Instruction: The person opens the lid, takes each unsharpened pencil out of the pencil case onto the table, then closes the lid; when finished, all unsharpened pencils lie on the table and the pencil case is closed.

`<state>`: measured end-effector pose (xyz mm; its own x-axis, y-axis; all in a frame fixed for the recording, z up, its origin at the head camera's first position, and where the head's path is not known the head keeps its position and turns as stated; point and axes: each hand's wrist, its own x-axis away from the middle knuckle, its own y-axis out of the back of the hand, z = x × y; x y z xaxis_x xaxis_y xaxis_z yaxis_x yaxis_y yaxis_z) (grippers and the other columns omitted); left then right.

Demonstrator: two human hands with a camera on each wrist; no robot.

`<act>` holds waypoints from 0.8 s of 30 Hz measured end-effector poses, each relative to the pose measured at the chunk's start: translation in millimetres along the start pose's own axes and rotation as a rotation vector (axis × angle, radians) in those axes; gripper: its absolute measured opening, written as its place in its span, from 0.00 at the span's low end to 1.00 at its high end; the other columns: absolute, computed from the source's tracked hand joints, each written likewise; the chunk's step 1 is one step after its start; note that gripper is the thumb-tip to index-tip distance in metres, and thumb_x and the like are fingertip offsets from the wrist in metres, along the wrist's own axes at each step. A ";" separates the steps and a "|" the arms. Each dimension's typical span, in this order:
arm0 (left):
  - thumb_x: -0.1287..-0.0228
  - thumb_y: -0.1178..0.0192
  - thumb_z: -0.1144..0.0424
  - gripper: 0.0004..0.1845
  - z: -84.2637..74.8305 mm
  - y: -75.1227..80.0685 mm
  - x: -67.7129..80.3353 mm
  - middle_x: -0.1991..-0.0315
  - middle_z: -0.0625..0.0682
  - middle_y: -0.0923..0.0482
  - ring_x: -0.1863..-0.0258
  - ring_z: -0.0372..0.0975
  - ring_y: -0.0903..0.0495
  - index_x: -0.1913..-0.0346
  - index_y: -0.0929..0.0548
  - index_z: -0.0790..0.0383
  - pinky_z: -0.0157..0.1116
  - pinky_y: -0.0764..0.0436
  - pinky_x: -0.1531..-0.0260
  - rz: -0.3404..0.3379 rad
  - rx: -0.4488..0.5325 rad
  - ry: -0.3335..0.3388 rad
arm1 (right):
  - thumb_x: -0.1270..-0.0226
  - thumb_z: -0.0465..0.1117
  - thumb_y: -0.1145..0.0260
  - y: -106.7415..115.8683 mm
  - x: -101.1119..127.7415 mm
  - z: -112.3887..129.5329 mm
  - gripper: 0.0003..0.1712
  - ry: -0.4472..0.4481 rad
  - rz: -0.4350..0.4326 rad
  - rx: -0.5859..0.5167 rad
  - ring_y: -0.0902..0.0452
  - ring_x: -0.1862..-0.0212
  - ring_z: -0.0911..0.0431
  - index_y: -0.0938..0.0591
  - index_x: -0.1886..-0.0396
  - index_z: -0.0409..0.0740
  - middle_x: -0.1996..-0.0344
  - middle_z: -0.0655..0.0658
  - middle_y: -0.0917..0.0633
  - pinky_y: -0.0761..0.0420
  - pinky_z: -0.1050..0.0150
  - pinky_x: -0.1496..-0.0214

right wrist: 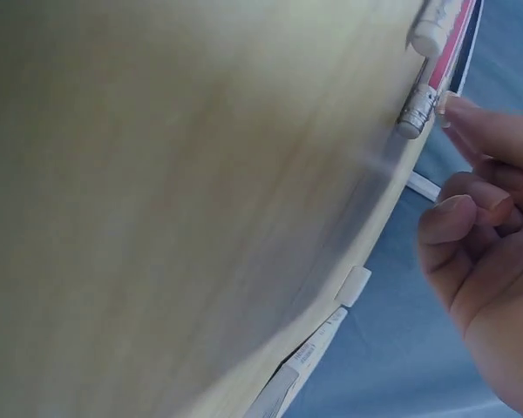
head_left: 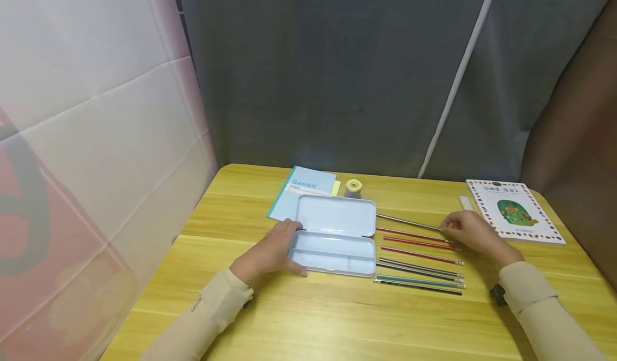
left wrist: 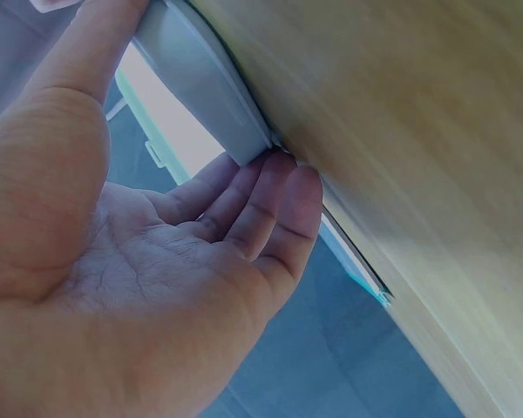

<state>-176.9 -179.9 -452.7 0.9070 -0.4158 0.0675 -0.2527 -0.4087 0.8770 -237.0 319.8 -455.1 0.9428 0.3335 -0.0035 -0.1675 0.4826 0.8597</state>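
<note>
A pale pencil case lies unfolded on the table, its lid tilted back and its divided tray towards me. My left hand holds the left end of the case, thumb at the front edge and fingers near the hinge. In the left wrist view, the fingers lie against a corner of the case. My right hand pinches the end of a dark pencil, the farthest in the row. Below that hand lie red pencils, whose eraser ends show close to the fingertips in the right wrist view.
Nearer me lie several dark pencils and a green pencil. Behind the case are a "Gambit" notebook and a yellow-topped round item. A white eraser and an illustrated book lie at the right.
</note>
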 end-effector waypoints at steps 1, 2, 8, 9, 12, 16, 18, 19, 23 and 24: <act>0.60 0.10 0.46 0.60 0.0 -0.1 0.0 0.40 0.60 0.26 0.40 0.50 0.29 0.28 0.32 0.69 0.51 0.24 0.32 0.001 0.001 0.000 | 0.25 0.37 0.30 -0.2 0.1 0.3 0.06 -0.006 0.010 -0.004 0.29 0.77 0.63 0.10 0.61 0.40 0.80 0.51 0.19 0.26 0.66 0.72; 0.60 0.10 0.46 0.60 -0.1 0.0 -0.1 0.39 0.60 0.26 0.40 0.50 0.29 0.28 0.32 0.69 0.51 0.24 0.32 0.002 0.001 0.002 | 0.25 0.37 0.30 -0.4 0.3 0.7 0.06 -0.010 0.019 -0.005 0.28 0.77 0.63 0.10 0.61 0.40 0.80 0.51 0.18 0.25 0.66 0.72; 0.60 0.11 0.47 0.59 -0.5 -0.1 0.1 0.40 0.59 0.26 0.40 0.50 0.29 0.27 0.32 0.68 0.51 0.25 0.31 0.005 -0.003 0.010 | 0.27 0.38 0.29 -1.7 -0.7 1.1 0.06 -0.017 0.023 0.027 0.27 0.76 0.61 0.09 0.63 0.41 0.80 0.51 0.17 0.25 0.64 0.70; 0.60 0.10 0.47 0.59 -0.4 -0.2 0.1 0.40 0.59 0.26 0.41 0.50 0.29 0.28 0.32 0.68 0.51 0.24 0.32 0.002 -0.004 0.009 | 0.27 0.38 0.29 -1.9 -1.1 0.8 0.06 -0.018 0.020 0.034 0.27 0.76 0.60 0.09 0.63 0.42 0.79 0.51 0.17 0.25 0.64 0.69; 0.60 0.10 0.47 0.59 -1.0 -0.1 0.6 0.41 0.59 0.26 0.41 0.49 0.29 0.28 0.32 0.68 0.51 0.24 0.32 0.003 0.000 0.006 | 0.28 0.39 0.28 -2.5 -1.0 1.0 0.05 -0.027 0.007 0.047 0.27 0.75 0.60 0.09 0.63 0.43 0.78 0.52 0.17 0.25 0.64 0.68; 0.60 0.10 0.47 0.59 -1.4 0.1 1.1 0.41 0.59 0.26 0.41 0.49 0.29 0.28 0.32 0.68 0.51 0.24 0.32 0.006 0.004 0.007 | 0.29 0.41 0.26 -4.6 -1.0 8.2 0.06 -0.025 -0.050 0.079 0.29 0.74 0.59 0.08 0.62 0.42 0.77 0.52 0.18 0.28 0.63 0.69; 0.60 0.10 0.47 0.59 -1.5 0.3 1.1 0.40 0.59 0.26 0.40 0.50 0.29 0.28 0.32 0.68 0.51 0.25 0.31 0.008 0.003 0.008 | 0.29 0.42 0.26 -5.8 -0.5 16.5 0.07 -0.019 -0.081 0.094 0.31 0.75 0.59 0.08 0.60 0.42 0.77 0.51 0.20 0.30 0.62 0.70; 0.60 0.10 0.47 0.59 -1.7 0.5 1.1 0.40 0.59 0.26 0.40 0.50 0.29 0.28 0.32 0.68 0.51 0.25 0.31 0.008 0.003 0.010 | 0.29 0.42 0.27 -6.4 -0.2 21.7 0.08 -0.016 -0.094 0.098 0.32 0.75 0.59 0.08 0.59 0.42 0.77 0.51 0.20 0.30 0.62 0.71; 0.60 0.10 0.48 0.59 -2.1 1.1 1.4 0.39 0.60 0.26 0.39 0.50 0.29 0.27 0.33 0.68 0.52 0.25 0.30 0.008 0.004 0.008 | 0.27 0.43 0.28 -9.5 1.0 47.3 0.09 0.008 -0.125 0.096 0.34 0.76 0.58 0.08 0.57 0.42 0.78 0.50 0.22 0.33 0.63 0.72; 0.60 0.10 0.48 0.59 -2.0 1.2 1.4 0.39 0.60 0.26 0.39 0.50 0.29 0.28 0.32 0.68 0.52 0.25 0.30 0.006 0.005 0.007 | 0.27 0.42 0.28 -10.7 1.2 54.1 0.09 0.018 -0.129 0.092 0.35 0.77 0.58 0.08 0.57 0.42 0.78 0.51 0.22 0.33 0.63 0.72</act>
<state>-175.2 -179.4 -450.7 0.9077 -0.4126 0.0757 -0.2595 -0.4103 0.8742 -218.5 271.2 -436.7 0.9493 0.2881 -0.1256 -0.0171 0.4464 0.8947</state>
